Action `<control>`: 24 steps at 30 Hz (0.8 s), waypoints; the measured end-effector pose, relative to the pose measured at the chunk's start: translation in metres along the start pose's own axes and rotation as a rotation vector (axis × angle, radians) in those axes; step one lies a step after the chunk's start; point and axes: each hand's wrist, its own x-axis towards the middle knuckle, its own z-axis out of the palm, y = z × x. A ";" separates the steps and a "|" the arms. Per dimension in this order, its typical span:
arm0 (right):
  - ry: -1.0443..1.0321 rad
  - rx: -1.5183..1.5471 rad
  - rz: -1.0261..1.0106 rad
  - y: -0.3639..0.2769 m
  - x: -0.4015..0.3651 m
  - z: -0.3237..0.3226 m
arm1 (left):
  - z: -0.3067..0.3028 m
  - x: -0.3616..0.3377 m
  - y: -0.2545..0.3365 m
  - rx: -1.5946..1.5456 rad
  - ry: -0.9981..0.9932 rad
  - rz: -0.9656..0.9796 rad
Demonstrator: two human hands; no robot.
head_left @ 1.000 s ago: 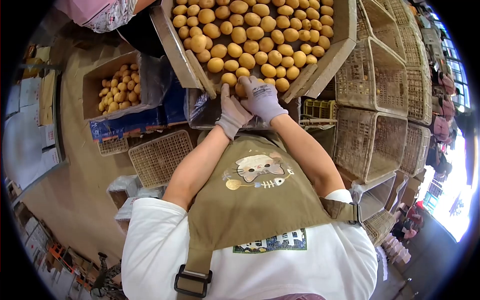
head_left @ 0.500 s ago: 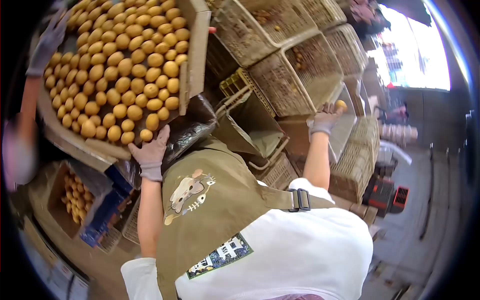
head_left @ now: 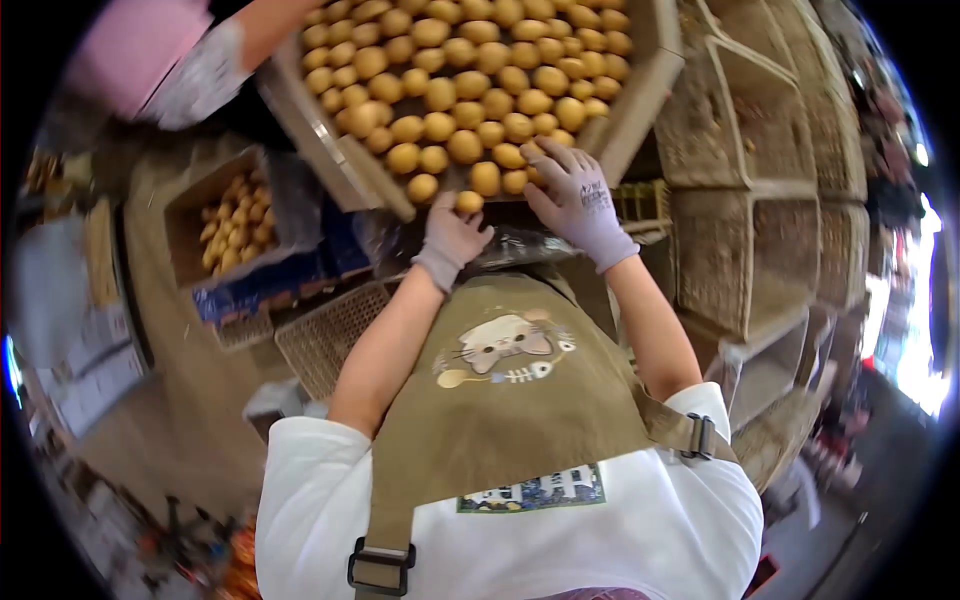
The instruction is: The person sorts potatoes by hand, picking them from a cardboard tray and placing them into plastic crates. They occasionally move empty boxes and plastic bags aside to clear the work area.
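Many round yellow fruits lie on a tray with a raised wooden rim. My left hand, in a pale glove, is at the tray's near edge, its fingers around one yellow fruit. To its right my right hand, also gloved, reaches over the near edge with thumb and fingers apart. Its fingertips touch fruits there, and part of them is hidden behind the hand. Dark plastic film hangs below the edge between the two hands.
Stacked wicker-patterned crates stand at the right. On the left, a box holds more yellow fruits, near a woven basket. Another person's arm and pink clothing show at the upper left.
My right hand has come from the crates at the right, where it held a fruit, to the tray's near edge. My left hand's fingers have drawn in around a fruit. The view has turned.
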 end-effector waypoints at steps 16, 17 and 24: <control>-0.412 -0.308 0.010 0.007 0.031 0.039 | -0.012 -0.015 0.011 -0.259 -0.592 -0.008; -0.314 -0.342 -0.075 0.008 0.029 0.039 | -0.010 -0.013 0.009 -0.243 -0.524 0.004; -0.377 -0.277 -0.100 -0.028 0.042 0.099 | -0.010 -0.011 0.008 -0.274 -0.590 -0.003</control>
